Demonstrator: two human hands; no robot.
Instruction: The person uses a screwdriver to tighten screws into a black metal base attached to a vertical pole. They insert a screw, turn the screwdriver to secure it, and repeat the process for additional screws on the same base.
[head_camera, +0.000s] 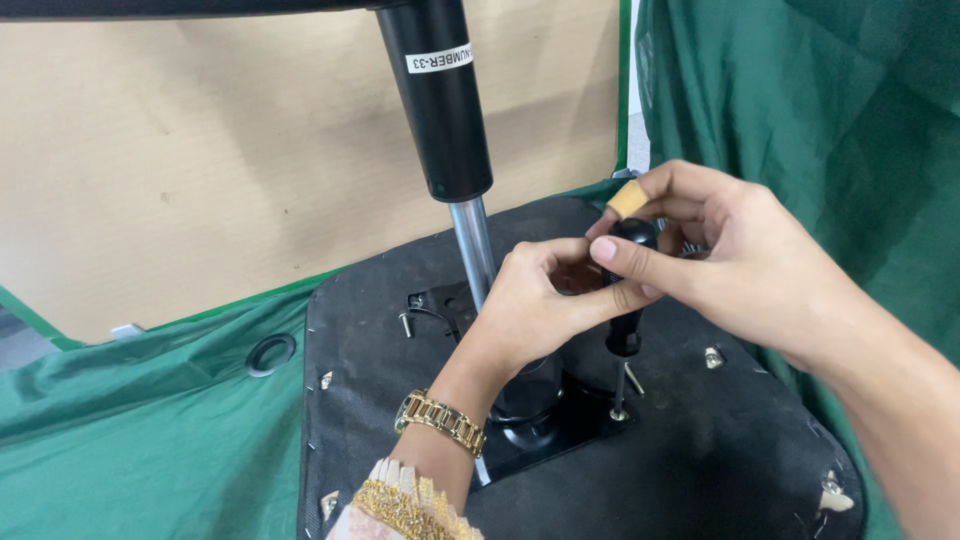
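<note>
Nearest the camera, a gold-trimmed sleeve (400, 505) and a gold watch (440, 420) are seen on the left wrist, rising from the lower edge of the view. Just beyond them a black seat base (720, 460) lies upside down, its fabric underside edged with staples, and a black plate (540, 440) is set against it. A screwdriver (625, 300) stands upright over the plate's right edge, its thin shaft reaching down to a screw (619, 413) at the plate's corner, while a loose bolt (712, 357) lies on the seat base a little to the right. The left hand (530, 310) is closed around the screwdriver's black handle from the left, thumb and fingers pinching it near the top. The right hand (730, 255) is brought in from the right, its grip also shut on the handle's rounded top; the thumb is pressed against the left hand's fingers, and a tan bandage (628, 199) is wrapped on one fingertip. Behind the hands a silver rod (473, 250) rises from the plate into a black cylinder (437, 100), which bears a white label and is joined to a dark bar at the top edge. A green cloth (130, 430) is spread under the seat base on the left and hung at the right, with a metal eyelet (271, 353) set in it. Farthest back, a brown board (200, 150) is stood as a backdrop.
</note>
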